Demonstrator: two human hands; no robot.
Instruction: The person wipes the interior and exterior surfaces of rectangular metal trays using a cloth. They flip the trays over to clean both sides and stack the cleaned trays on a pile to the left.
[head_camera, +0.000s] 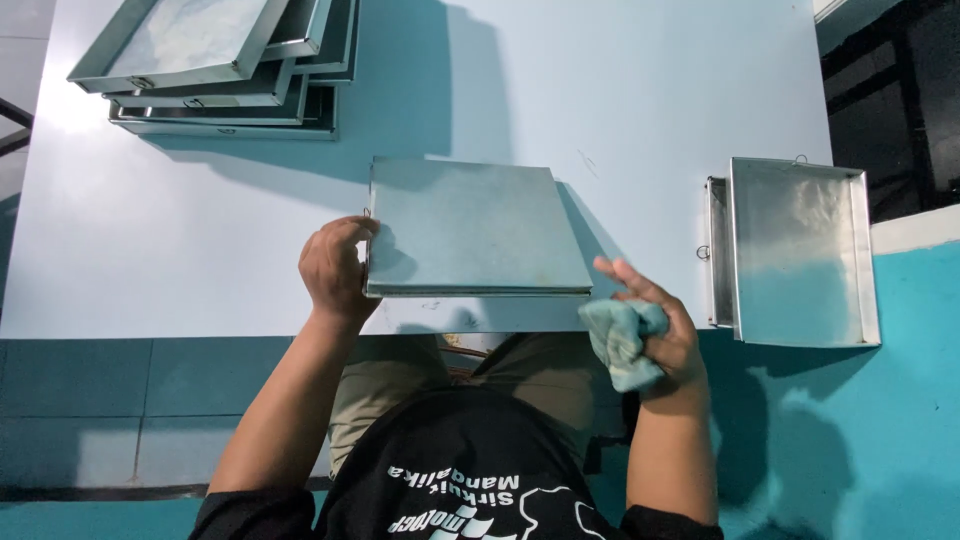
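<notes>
The left hand (335, 272) grips the left edge of an upturned tray (470, 230) at the table's (620, 90) near edge. The right hand (655, 325) is closed around a cloth (618, 340) just beside it. Step: wiping the tray base. Next, bring the cloth flat onto the metal.

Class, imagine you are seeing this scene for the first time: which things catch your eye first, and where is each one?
At the centre, a flat metal tray lies upside down at the near edge of the pale table, with the left hand gripping its left edge. The right hand holds a crumpled light-blue cloth just off the tray's near right corner. A stack of trays sits at the far left, and two nested trays at the right.
</notes>
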